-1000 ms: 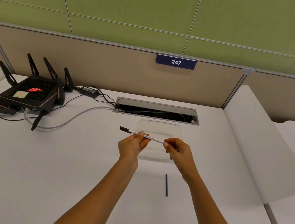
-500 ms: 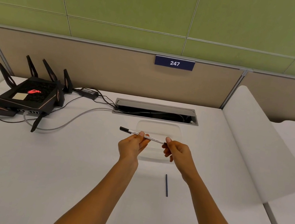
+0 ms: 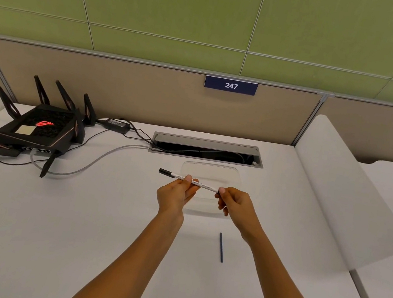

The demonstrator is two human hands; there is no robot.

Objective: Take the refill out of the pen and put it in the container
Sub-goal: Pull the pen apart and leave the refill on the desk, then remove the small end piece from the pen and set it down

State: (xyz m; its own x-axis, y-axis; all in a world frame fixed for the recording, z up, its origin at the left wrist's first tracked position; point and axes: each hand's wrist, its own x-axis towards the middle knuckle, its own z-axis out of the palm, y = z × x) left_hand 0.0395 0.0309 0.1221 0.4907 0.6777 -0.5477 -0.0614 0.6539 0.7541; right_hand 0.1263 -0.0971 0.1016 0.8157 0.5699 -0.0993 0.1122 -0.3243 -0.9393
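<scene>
I hold a white pen point(image 3: 203, 185) with a black cap on its left end, level above the desk. My left hand point(image 3: 175, 196) pinches the barrel near its middle. My right hand point(image 3: 234, 203) pinches the pen's right tip between thumb and forefinger. Just behind and under the pen lies a clear, shallow plastic container point(image 3: 211, 171), which looks empty. A thin dark blue stick point(image 3: 221, 247) lies loose on the desk, nearer to me and right of my hands.
A black router point(image 3: 37, 130) with several antennas and its cables sits at the far left. A cable slot point(image 3: 207, 149) opens in the desk behind the container. A white divider panel point(image 3: 338, 196) bounds the desk on the right.
My right hand's fingers have shifted out along the pen to its right tip. The left hand and the pen have barely moved.
</scene>
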